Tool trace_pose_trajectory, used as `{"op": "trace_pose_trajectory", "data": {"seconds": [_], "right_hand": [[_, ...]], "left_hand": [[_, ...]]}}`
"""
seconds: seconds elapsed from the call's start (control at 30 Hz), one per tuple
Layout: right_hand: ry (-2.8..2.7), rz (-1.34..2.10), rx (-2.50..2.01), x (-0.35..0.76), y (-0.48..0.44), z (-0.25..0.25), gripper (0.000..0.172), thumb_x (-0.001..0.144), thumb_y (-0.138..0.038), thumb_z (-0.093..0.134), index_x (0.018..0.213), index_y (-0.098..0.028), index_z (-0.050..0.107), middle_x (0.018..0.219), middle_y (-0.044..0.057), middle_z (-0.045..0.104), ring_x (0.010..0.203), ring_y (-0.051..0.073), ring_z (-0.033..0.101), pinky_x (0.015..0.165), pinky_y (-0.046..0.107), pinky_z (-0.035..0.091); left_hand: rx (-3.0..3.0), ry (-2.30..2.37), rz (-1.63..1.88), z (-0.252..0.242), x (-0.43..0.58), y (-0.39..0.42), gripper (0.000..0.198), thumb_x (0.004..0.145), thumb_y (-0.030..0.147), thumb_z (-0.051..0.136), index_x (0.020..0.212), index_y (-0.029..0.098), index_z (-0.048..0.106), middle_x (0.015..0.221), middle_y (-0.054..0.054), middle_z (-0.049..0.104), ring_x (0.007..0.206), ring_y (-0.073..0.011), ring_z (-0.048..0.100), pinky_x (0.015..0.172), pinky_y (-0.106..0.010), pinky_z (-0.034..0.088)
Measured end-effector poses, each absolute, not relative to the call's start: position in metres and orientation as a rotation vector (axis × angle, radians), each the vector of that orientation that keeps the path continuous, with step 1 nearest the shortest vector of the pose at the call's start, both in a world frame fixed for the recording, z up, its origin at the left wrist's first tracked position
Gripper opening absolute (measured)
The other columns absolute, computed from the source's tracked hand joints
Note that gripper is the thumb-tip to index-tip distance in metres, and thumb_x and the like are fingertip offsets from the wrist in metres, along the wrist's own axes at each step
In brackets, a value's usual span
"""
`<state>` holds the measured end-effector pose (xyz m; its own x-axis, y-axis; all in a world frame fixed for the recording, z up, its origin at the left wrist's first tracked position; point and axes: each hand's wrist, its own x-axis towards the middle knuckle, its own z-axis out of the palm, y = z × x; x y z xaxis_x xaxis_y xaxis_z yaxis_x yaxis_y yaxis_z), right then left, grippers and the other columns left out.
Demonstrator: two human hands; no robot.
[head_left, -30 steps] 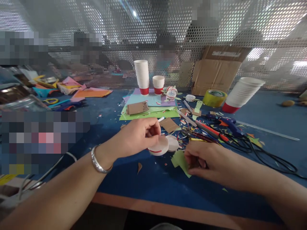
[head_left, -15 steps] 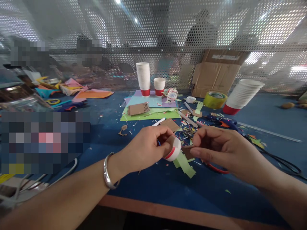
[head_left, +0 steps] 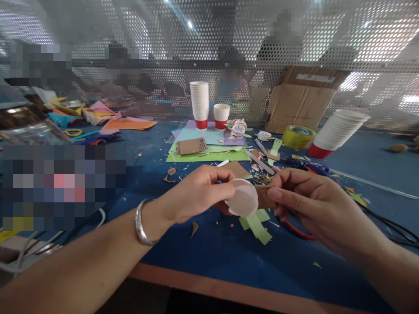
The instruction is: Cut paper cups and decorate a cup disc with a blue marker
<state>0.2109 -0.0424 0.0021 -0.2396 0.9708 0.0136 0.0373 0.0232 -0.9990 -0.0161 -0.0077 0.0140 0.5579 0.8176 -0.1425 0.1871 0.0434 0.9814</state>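
My left hand [head_left: 199, 192], with a silver bangle on the wrist, pinches a cut-off white paper cup bottom [head_left: 242, 198] and holds it above the blue table [head_left: 209, 248] with its round face turned toward me. My right hand [head_left: 304, 200] pinches a small brown cardboard piece [head_left: 264, 196] against the cup bottom's right edge. A green paper scrap [head_left: 257, 224] lies on the table just below both hands.
Behind the hands lie coloured paper sheets [head_left: 206, 152], a cardboard comb-like piece [head_left: 191, 146], stacked red-and-white cups [head_left: 199, 104], a single cup [head_left: 221, 116], yellow tape [head_left: 297, 136], a tilted cup stack [head_left: 337, 131], a glue gun [head_left: 307, 168] with black cable, a cardboard box [head_left: 304, 98] and a perforated screen.
The left hand lifted the cup bottom off the table and turned its round face toward me. The right hand rose from the table and brought the cardboard piece up to it.
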Motion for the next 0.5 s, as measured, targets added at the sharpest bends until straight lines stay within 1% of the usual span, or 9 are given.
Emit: {"op": "trace_pose_trajectory", "data": {"seconds": [0.07,0.13,0.2,0.23,0.3,0.33,0.4,0.5], "right_hand": [[-1.423,1.262,-1.134,0.212,-0.042,0.001,0.024,0.083,-0.039,0.077,0.083,-0.018,0.064,0.064,-0.002,0.062,0.057,0.010,0.058,0.052,0.019,0.047],[-1.479,1.066,-1.187,0.212,-0.045,0.001,0.023,0.085,-0.041,0.075,0.086,-0.021,0.064,0.065,-0.001,0.063,0.057,0.011,0.060,0.051,0.021,0.047],[-1.597,0.729,-1.246,0.212,-0.050,0.000,0.019,0.087,-0.041,0.072,0.089,-0.023,0.064,0.070,-0.001,0.065,0.060,0.014,0.062,0.054,0.025,0.048],[-1.646,0.500,-1.261,0.213,-0.053,0.000,0.016,0.088,-0.039,0.071,0.089,-0.025,0.064,0.074,0.000,0.067,0.063,0.015,0.063,0.057,0.028,0.049],[-1.785,0.128,-1.191,0.213,-0.058,0.001,0.007,0.091,-0.031,0.067,0.090,-0.026,0.063,0.085,0.002,0.069,0.075,0.018,0.066,0.069,0.032,0.052],[-1.887,0.016,-1.121,0.213,-0.060,0.001,0.004,0.092,-0.027,0.066,0.091,-0.026,0.062,0.087,0.002,0.070,0.078,0.019,0.068,0.073,0.033,0.052],[-2.059,-0.089,-0.986,0.214,-0.061,0.001,0.010,0.091,-0.019,0.065,0.096,-0.027,0.061,0.090,0.002,0.071,0.080,0.019,0.069,0.078,0.033,0.054],[-2.193,-0.109,-0.853,0.214,-0.059,0.000,0.023,0.089,-0.011,0.065,0.104,-0.027,0.059,0.094,0.002,0.073,0.085,0.018,0.071,0.079,0.031,0.056]], "left_hand": [[1.359,0.883,0.670,0.015,-0.015,-0.007,0.008,0.077,0.022,0.064,0.077,0.015,0.066,0.077,-0.001,0.064,0.069,-0.0116,0.061,0.062,-0.023,0.055],[1.296,0.891,0.707,0.014,-0.015,-0.006,0.007,0.075,0.021,0.065,0.075,0.014,0.066,0.074,-0.001,0.063,0.066,-0.0106,0.060,0.059,-0.021,0.055],[1.275,0.878,0.684,0.012,-0.014,-0.006,0.007,0.075,0.019,0.065,0.077,0.013,0.067,0.074,-0.001,0.064,0.063,-0.0101,0.060,0.057,-0.021,0.055],[1.276,0.868,0.655,0.011,-0.014,-0.007,0.007,0.076,0.019,0.065,0.079,0.013,0.069,0.076,-0.002,0.065,0.064,-0.0106,0.061,0.058,-0.022,0.056],[1.291,0.857,0.580,0.009,-0.013,-0.007,0.010,0.078,0.018,0.064,0.084,0.013,0.071,0.078,-0.003,0.067,0.066,-0.0124,0.064,0.058,-0.024,0.058],[1.293,0.856,0.543,0.009,-0.012,-0.008,0.012,0.079,0.017,0.062,0.086,0.013,0.072,0.079,-0.004,0.068,0.067,-0.0132,0.065,0.058,-0.024,0.058],[1.281,0.851,0.482,0.009,-0.011,-0.008,0.018,0.078,0.013,0.059,0.089,0.013,0.073,0.079,-0.004,0.068,0.066,-0.0128,0.065,0.058,-0.023,0.058],[1.223,0.828,0.432,0.010,-0.010,-0.008,0.025,0.075,0.011,0.056,0.091,0.014,0.075,0.078,-0.003,0.068,0.065,-0.0114,0.063,0.055,-0.020,0.056]]}}
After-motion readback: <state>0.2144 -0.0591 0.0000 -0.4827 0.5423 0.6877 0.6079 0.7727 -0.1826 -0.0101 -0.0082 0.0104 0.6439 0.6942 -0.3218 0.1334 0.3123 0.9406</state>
